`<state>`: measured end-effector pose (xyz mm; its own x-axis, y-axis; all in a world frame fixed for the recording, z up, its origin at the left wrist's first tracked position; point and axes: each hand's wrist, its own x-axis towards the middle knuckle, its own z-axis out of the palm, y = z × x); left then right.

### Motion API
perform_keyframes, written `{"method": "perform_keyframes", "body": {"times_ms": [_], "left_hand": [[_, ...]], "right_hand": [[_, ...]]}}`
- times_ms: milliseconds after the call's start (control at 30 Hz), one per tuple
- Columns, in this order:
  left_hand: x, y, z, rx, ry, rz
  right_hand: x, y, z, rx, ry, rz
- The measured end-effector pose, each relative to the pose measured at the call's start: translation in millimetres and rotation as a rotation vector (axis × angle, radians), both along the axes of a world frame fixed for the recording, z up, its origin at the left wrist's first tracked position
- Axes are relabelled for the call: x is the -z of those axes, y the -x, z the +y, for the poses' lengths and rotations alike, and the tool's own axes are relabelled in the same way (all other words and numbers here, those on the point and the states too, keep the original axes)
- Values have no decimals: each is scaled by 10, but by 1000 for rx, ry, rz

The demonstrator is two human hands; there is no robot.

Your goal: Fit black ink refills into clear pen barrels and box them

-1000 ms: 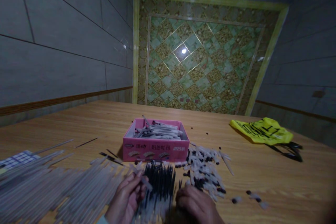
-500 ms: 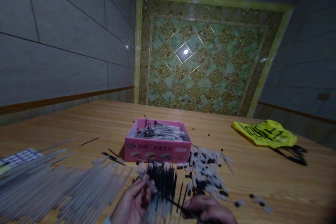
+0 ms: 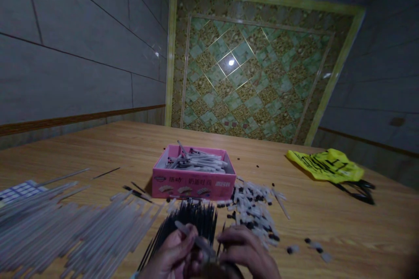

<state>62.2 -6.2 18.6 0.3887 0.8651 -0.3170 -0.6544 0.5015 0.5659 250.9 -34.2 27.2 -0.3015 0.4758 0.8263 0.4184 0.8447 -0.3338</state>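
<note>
My left hand (image 3: 173, 256) is closed round a clear pen barrel (image 3: 193, 236) that sticks out up and to the right. My right hand (image 3: 246, 250) is closed close beside it, fingertips meeting the barrel's lower end; what it pinches is too small to make out. Both hands hover over a pile of black pen refills (image 3: 193, 222) at the near edge of the wooden table (image 3: 327, 226). A wide heap of clear pen barrels (image 3: 65, 226) lies to the left. Small caps and tips (image 3: 255, 209) are scattered to the right.
A pink cardboard box (image 3: 194, 183) holding assembled pens stands just behind the refills. A yellow plastic bag (image 3: 325, 165) with black scissors (image 3: 358, 192) beside it lies at the far right. A printed sheet (image 3: 18, 189) shows at the left edge. Tiled walls enclose the table.
My two hands have come together over the refills; the right hand moved left and up to the barrel held in the left. The view shifted slightly.
</note>
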Motion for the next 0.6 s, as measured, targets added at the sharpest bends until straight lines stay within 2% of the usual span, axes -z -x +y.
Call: {"method": "perform_keyframes", "body": {"times_ms": [100, 233, 300, 367, 600], "left_hand": [[-6, 12, 38, -108, 61, -19], [-11, 52, 122, -263, 119, -25], [-29, 67, 129, -243, 79, -46], [-47, 79, 127, -236, 86, -59], [-49, 102, 153, -200, 65, -72]], "right_hand": [[60, -27, 82, 141, 66, 25], [166, -230, 224, 409, 286, -11], [215, -326, 271, 476, 372, -73], [258, -391, 301, 518, 388, -134], [337, -508, 380, 671, 346, -438]]}}
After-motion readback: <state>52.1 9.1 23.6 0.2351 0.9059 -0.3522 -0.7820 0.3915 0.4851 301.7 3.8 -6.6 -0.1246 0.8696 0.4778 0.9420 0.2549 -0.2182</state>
